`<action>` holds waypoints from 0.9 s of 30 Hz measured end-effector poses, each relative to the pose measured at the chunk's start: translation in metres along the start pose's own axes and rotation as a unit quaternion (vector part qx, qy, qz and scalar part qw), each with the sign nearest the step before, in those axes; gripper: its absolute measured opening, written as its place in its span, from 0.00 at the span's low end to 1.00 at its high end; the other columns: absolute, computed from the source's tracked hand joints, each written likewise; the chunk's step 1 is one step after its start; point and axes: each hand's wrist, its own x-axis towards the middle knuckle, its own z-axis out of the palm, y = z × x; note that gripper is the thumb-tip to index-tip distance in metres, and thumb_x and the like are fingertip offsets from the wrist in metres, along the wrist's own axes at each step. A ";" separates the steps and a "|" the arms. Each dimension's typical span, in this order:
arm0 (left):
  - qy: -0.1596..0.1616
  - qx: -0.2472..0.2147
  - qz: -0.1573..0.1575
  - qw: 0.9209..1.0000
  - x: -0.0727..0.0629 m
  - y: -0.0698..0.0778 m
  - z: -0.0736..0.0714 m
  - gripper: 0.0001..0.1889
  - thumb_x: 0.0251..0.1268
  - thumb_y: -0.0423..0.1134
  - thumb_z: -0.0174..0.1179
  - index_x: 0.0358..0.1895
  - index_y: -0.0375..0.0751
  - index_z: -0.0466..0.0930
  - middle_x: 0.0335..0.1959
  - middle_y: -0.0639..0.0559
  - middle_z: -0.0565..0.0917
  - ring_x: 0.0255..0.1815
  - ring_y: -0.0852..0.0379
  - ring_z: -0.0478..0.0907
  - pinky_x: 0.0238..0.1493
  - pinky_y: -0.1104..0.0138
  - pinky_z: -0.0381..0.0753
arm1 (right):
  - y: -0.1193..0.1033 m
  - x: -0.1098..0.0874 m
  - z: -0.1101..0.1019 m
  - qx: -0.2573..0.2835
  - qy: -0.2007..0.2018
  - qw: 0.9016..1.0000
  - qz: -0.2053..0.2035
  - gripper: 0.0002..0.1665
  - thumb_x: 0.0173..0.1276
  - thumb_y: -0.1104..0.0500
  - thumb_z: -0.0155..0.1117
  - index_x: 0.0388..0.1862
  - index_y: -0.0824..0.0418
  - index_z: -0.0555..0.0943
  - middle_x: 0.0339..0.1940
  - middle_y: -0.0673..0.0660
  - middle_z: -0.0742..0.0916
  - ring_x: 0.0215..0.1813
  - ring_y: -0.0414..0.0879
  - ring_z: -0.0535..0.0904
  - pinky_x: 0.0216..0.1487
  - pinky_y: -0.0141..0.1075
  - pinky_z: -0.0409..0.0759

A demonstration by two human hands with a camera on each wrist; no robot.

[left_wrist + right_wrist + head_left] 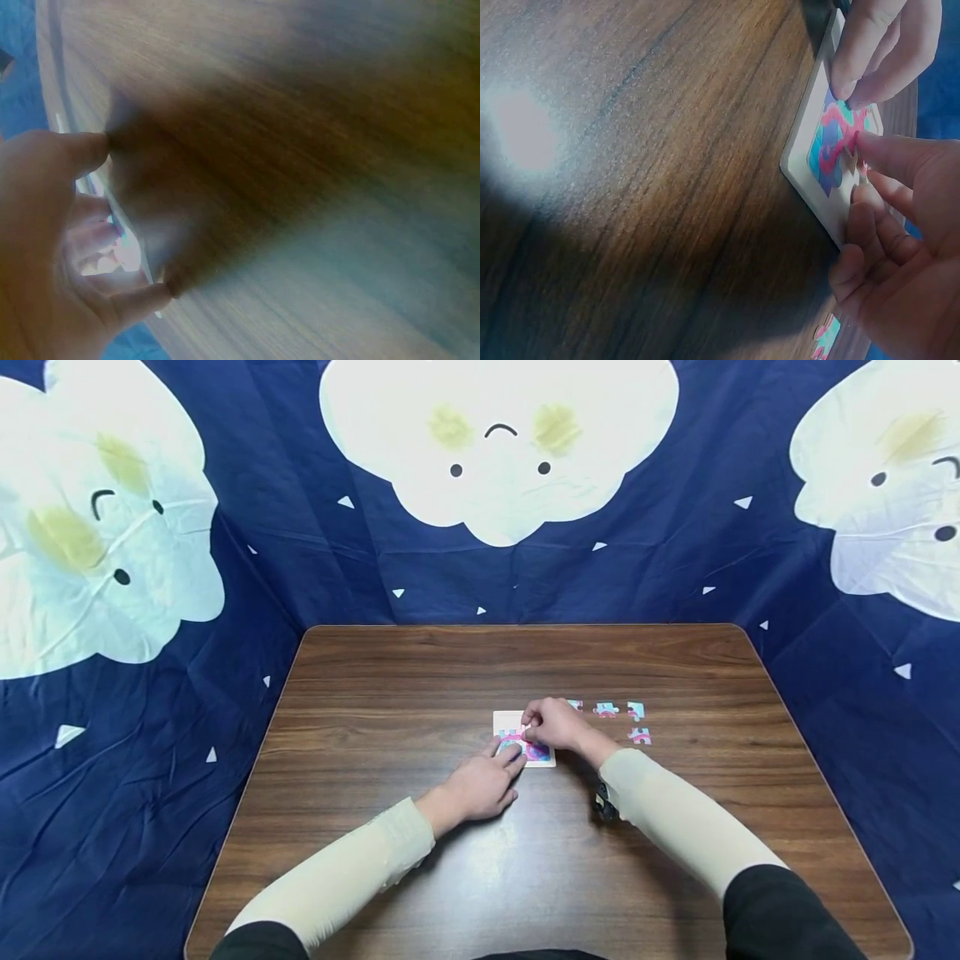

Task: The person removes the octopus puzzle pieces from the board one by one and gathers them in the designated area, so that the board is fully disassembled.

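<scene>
A small white puzzle tray [506, 719] lies near the middle of the table, its near part filled with pink, blue and purple pieces [828, 142]. My left hand [480, 785] rests at its near left side, extended fingertips touching the pieces. Over the tray, my right hand [558, 724] pinches a pinkish jigsaw piece [852, 150] between thumb and forefinger; its fingers hide much of that piece. In the left wrist view, the left hand [45, 225] spans the tray's edge, and the rest is blurred.
Loose jigsaw pieces lie right of the tray: one at the back [606, 710], one at the corner [636, 711], another nearer [640, 736], and one partly behind the right hand [576, 704]. The brown wooden table [375, 693] meets a dark blue cloth backdrop [285, 552] with clouds.
</scene>
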 end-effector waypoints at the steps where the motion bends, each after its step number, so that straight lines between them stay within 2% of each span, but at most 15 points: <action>1: 0.002 0.006 0.007 1.000 0.000 0.000 0.000 0.35 0.73 0.56 0.56 0.76 0.40 0.68 0.75 0.45 0.70 0.76 0.39 0.67 0.77 0.52 0.67 | 0.000 0.000 0.000 -0.002 0.000 1.000 0.002 0.09 0.60 0.57 0.76 0.39 0.56 0.86 0.26 0.46 0.85 0.29 0.37 0.77 0.43 0.36 0.78; 6: 0.002 0.017 0.023 1.000 0.001 -0.001 0.000 0.35 0.74 0.56 0.56 0.76 0.38 0.68 0.75 0.46 0.71 0.77 0.46 0.67 0.80 0.52 0.60 | -0.001 0.002 0.001 0.010 -0.002 1.000 0.015 0.08 0.59 0.59 0.76 0.37 0.56 0.86 0.25 0.45 0.86 0.29 0.36 0.79 0.42 0.35 0.78; 11: 0.002 0.018 0.025 1.000 0.001 -0.001 -0.001 0.35 0.74 0.56 0.56 0.76 0.37 0.68 0.75 0.44 0.71 0.77 0.45 0.67 0.80 0.51 0.61 | -0.002 0.003 -0.001 0.033 -0.009 0.999 0.024 0.08 0.59 0.61 0.75 0.37 0.58 0.86 0.26 0.47 0.89 0.28 0.37 0.81 0.39 0.33 0.78; 17: 0.011 0.018 0.022 1.000 0.001 -0.001 0.001 0.35 0.73 0.55 0.56 0.76 0.38 0.68 0.75 0.43 0.71 0.76 0.44 0.68 0.79 0.52 0.62 | -0.001 0.003 -0.003 0.026 -0.002 1.000 0.017 0.08 0.57 0.64 0.72 0.37 0.57 0.87 0.27 0.48 0.88 0.32 0.39 0.81 0.41 0.35 0.78; 22: -0.001 0.026 0.024 0.999 0.001 -0.001 0.000 0.34 0.75 0.56 0.54 0.76 0.39 0.67 0.76 0.45 0.70 0.76 0.43 0.68 0.79 0.52 0.63 | 0.000 0.003 -0.003 0.030 -0.007 0.999 0.023 0.08 0.58 0.63 0.72 0.38 0.57 0.87 0.27 0.49 0.88 0.32 0.39 0.80 0.43 0.36 0.78; 27: -0.013 0.029 0.030 0.999 0.002 -0.002 -0.002 0.34 0.76 0.56 0.53 0.77 0.39 0.67 0.77 0.45 0.70 0.78 0.46 0.66 0.79 0.51 0.62 | 0.001 0.004 -0.001 0.040 -0.005 0.999 0.014 0.10 0.59 0.67 0.66 0.40 0.58 0.88 0.29 0.50 0.89 0.32 0.39 0.79 0.41 0.35 0.78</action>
